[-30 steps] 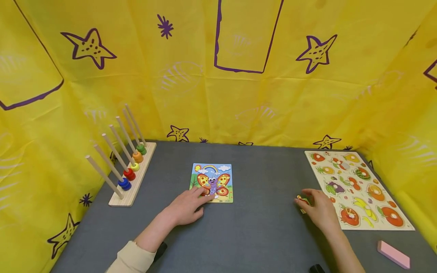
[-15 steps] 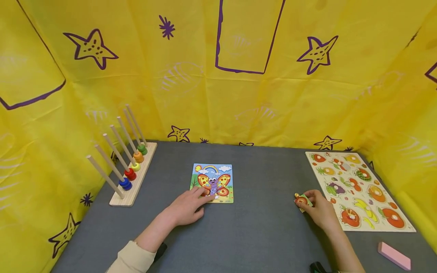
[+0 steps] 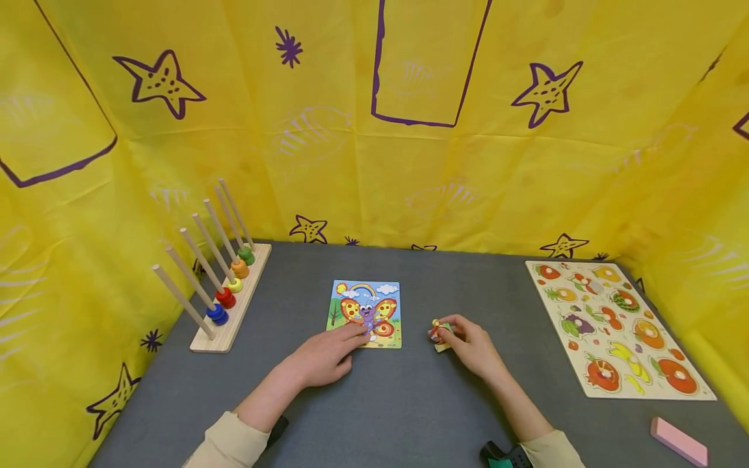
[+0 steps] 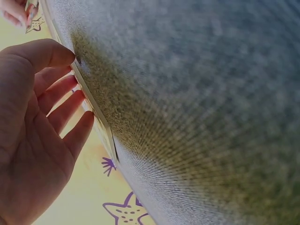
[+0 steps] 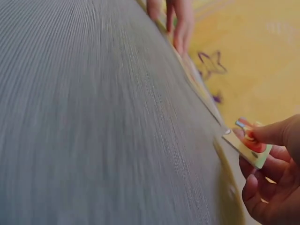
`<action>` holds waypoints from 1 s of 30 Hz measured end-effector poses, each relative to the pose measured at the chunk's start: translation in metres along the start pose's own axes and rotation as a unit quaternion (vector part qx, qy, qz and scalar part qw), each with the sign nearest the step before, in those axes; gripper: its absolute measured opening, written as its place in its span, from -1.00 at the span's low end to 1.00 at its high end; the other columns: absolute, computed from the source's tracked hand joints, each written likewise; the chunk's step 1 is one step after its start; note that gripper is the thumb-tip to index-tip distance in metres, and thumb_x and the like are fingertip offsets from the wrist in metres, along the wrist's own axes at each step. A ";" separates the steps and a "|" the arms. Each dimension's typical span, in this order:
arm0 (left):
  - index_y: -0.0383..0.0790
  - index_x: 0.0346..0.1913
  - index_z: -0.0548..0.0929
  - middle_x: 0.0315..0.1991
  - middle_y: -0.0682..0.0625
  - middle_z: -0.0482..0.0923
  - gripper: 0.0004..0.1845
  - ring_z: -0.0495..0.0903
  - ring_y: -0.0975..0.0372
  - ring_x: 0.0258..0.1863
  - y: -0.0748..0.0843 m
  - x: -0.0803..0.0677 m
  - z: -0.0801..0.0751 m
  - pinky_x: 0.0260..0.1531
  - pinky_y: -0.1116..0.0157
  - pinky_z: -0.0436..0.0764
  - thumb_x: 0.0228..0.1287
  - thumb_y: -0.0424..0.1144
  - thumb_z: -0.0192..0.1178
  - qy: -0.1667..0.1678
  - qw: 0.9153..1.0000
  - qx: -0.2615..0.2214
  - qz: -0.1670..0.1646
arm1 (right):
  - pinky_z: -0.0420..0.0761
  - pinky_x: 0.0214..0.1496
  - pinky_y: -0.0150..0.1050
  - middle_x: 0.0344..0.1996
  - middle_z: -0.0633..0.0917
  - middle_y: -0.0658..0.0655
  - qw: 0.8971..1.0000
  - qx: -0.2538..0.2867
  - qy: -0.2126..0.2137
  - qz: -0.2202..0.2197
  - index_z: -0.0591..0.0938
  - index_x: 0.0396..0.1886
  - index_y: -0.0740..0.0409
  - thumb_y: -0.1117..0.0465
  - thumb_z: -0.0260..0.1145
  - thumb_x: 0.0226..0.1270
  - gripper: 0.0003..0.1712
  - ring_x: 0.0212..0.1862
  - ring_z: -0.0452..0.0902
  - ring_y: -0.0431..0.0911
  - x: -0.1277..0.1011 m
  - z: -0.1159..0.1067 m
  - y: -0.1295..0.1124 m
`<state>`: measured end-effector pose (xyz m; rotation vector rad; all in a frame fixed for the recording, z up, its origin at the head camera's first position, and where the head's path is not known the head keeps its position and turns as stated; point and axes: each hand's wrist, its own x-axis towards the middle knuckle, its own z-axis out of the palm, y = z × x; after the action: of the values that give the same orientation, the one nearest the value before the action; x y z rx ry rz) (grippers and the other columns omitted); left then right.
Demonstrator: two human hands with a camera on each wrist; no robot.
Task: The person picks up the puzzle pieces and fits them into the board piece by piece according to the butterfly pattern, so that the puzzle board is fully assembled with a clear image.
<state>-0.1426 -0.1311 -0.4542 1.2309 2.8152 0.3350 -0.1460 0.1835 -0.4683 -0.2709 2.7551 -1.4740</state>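
Note:
A square butterfly puzzle (image 3: 383, 309) lies flat mid-table, with a rainbow and clouds along its top. The fingers of my left hand (image 3: 324, 356) rest on its lower left part and hide that area. In the left wrist view, my left hand (image 4: 42, 126) has its fingers extended at the board's edge. To the right of the puzzle, my right hand (image 3: 473, 346) pinches a small puzzle piece (image 3: 442, 347). The right wrist view shows this puzzle piece (image 5: 246, 151), thin and partly red and green, held tilted between the thumb and fingers of my right hand (image 5: 276, 173).
A wooden peg rack (image 3: 231, 318) with several upright pegs and coloured rings stands at the left. On the right lie a fruit puzzle board (image 3: 611, 328) and a pink block (image 3: 679, 441). A yellow patterned cloth (image 3: 398, 182) surrounds the grey tabletop (image 3: 404, 409).
My right hand has carried the puzzle piece leftward, from beside the fruit board to near the butterfly puzzle. My left hand has stayed on the puzzle.

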 end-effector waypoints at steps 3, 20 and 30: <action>-0.15 0.23 0.45 0.28 0.00 0.31 -0.53 0.23 0.18 0.28 0.001 0.000 -0.001 0.16 0.19 0.33 0.22 -0.26 0.08 -0.005 1.000 -0.005 -0.008 | 0.46 -0.30 -0.33 -0.39 0.70 -0.01 0.998 0.044 -0.024 0.030 0.62 -0.18 0.10 0.16 0.27 0.24 -0.81 -0.36 0.59 -0.18 0.009 0.016 -0.010; -0.15 0.27 0.40 0.28 -0.02 0.30 -0.49 0.24 0.16 0.28 0.001 0.001 -0.003 0.13 0.15 0.35 0.22 -0.29 0.09 -0.009 0.999 -0.034 -0.006 | 0.60 -0.42 -0.29 -0.49 0.64 0.08 0.990 0.124 -0.065 0.028 0.62 -0.30 0.22 0.17 0.45 0.02 -0.72 -0.48 0.58 -0.14 0.044 0.061 -0.030; -0.05 0.31 0.36 0.28 -0.01 0.29 -0.47 0.24 0.17 0.27 0.002 0.001 -0.004 0.10 0.13 0.38 0.24 -0.27 0.08 -0.025 0.999 -0.033 -0.012 | 0.40 -0.53 -0.39 -0.64 0.58 -0.14 0.999 -0.041 -0.011 -0.030 0.64 -0.47 0.03 -0.02 0.51 -0.13 -0.70 -0.57 0.45 -0.28 0.051 0.063 -0.030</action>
<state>-0.1427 -0.1297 -0.4500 1.1741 2.7522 0.3870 -0.1863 0.1070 -0.4750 -0.3718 2.8180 -1.3650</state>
